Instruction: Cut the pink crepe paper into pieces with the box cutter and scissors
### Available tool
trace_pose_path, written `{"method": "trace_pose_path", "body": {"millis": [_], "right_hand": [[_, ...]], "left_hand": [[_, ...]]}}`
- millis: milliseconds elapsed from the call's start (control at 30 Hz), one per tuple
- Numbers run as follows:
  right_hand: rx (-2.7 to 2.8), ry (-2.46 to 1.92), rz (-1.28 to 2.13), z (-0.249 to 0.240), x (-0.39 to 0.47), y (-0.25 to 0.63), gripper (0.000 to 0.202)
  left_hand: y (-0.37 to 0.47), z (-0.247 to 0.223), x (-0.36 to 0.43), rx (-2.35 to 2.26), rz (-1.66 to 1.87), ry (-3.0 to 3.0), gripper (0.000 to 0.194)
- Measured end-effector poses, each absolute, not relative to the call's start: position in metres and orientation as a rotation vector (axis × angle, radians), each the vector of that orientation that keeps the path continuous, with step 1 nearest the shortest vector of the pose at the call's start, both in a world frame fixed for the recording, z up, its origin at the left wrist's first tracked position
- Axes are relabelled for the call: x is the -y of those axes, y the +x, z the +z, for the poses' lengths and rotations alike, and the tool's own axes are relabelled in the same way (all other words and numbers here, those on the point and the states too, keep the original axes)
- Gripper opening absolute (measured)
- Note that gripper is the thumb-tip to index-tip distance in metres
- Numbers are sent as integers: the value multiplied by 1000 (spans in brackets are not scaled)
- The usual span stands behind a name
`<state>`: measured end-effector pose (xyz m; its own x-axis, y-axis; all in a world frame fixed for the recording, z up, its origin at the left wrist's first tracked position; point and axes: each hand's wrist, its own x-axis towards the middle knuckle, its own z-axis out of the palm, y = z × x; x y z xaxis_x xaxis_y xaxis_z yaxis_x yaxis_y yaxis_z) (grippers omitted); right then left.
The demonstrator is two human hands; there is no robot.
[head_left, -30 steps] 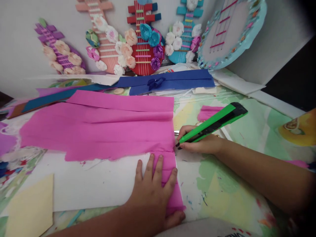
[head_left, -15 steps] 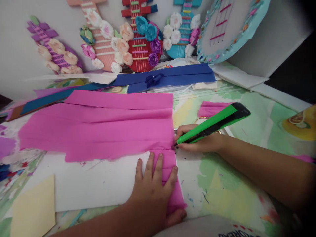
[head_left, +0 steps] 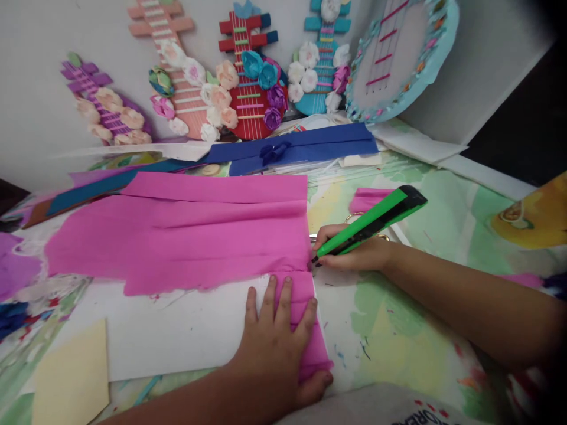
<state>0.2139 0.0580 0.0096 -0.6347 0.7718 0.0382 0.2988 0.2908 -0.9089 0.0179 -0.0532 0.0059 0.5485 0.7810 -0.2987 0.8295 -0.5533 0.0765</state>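
A large sheet of pink crepe paper point(head_left: 186, 230) lies over a white board point(head_left: 177, 336). My left hand point(head_left: 274, 336) is open, its fingers spread and pressing flat on the near right strip of the pink paper. In my right hand point(head_left: 354, 254) is a green and black utility knife point(head_left: 372, 221), gripped like a pen. Its tip touches the right edge of the pink paper, just above my left fingertips. Scissors point(head_left: 384, 237) with gold-coloured handles lie partly hidden under my right hand.
Several paper-decorated instrument shapes, such as a red guitar point(head_left: 248, 77), lean on the back wall. Folded blue paper point(head_left: 301, 144) lies before them. A small pink piece point(head_left: 370, 198) sits beyond the knife, a cream card point(head_left: 73, 372) at front left, and paper scraps point(head_left: 26, 316) at far left.
The view has shifted slightly, so the background sits a little lower. My hands, the knife tip and the pink paper keep nearly the same places relative to each other.
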Motion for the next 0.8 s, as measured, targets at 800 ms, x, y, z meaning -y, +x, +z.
{"method": "trace_pose_path", "body": {"millis": [800], "right_hand": [[2092,-978,662,36,-54,205,32]], "left_hand": [[18,8,61,-1480,14,2748,40]]}}
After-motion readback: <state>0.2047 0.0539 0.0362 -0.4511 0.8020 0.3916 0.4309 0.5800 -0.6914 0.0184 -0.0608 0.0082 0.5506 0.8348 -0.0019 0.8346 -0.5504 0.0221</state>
